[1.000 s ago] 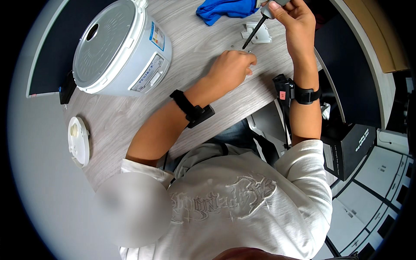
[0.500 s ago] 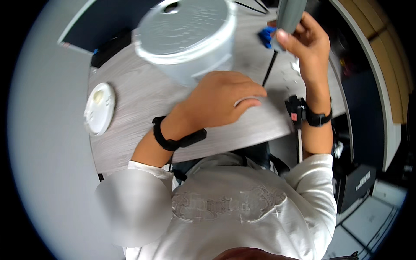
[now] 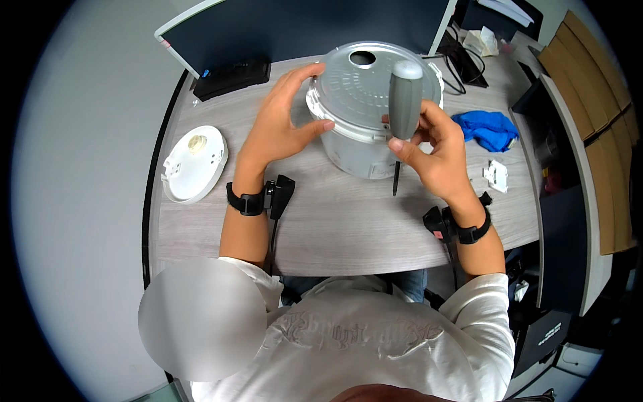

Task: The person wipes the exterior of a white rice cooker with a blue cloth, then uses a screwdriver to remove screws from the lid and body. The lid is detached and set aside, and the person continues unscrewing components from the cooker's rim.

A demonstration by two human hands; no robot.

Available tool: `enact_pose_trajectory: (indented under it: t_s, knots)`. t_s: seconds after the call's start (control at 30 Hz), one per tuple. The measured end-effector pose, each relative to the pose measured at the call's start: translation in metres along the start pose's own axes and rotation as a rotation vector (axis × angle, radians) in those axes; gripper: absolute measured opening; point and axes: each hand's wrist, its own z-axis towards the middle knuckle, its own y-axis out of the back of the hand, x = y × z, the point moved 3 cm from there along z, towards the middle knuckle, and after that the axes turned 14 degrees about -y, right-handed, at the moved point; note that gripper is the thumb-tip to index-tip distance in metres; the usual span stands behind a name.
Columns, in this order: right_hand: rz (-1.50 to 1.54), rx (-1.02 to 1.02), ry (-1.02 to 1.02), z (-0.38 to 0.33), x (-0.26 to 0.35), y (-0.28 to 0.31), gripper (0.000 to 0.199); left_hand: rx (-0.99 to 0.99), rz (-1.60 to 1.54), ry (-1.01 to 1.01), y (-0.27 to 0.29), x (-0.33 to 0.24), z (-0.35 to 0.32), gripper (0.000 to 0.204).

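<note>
A round white appliance, like a rice cooker, stands on the desk with a grey perforated lid plate that has a round hole near its far edge. My left hand is at its left rim, thumb and fingers spread wide, its fingertips at the lid's edge. In my right hand is a screwdriver with a grey handle, gripped between thumb and fingers. Its dark shaft points down in front of the appliance, the tip apart from it. A white oval cover lies at the left.
A monitor stands behind the appliance, with a black box by its left side. On the right lie a blue cloth, a small white plastic part and black cables. Cardboard stands beyond the desk's right edge.
My left hand has gone from the desk's middle to the appliance's left rim, its fingers spreading. The screwdriver has moved left to the appliance's front. The whole view has shifted.
</note>
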Motion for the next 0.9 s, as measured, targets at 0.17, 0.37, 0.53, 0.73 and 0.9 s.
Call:
enact_pose_trajectory:
  t_s: [0.17, 0.37, 0.53, 0.73, 0.9]
  knots:
    - [0.103, 0.032, -0.031, 0.002, -0.007, 0.012, 0.041, 0.016, -0.058, -0.047, -0.006, 0.013, -0.003, 0.081]
    - [0.081, 0.026, 0.008, 0.006, -0.019, 0.042, 0.042, 0.089, -0.064, -0.177, -0.004, 0.008, -0.001, 0.070]
    - [0.112, -0.026, -0.033, 0.012, -0.022, 0.060, 0.044, 0.107, -0.162, -0.216, -0.009, 0.005, 0.004, 0.054]
    - [0.117, -0.164, 0.006, 0.017, 0.002, 0.069, 0.043, 0.057, -0.176, -0.208, -0.025, -0.021, 0.007, 0.053]
    - [0.218, -0.166, 0.206, 0.029, 0.029, 0.056, 0.037, -0.010, -0.106, -0.324, -0.045, -0.037, 0.007, 0.055]
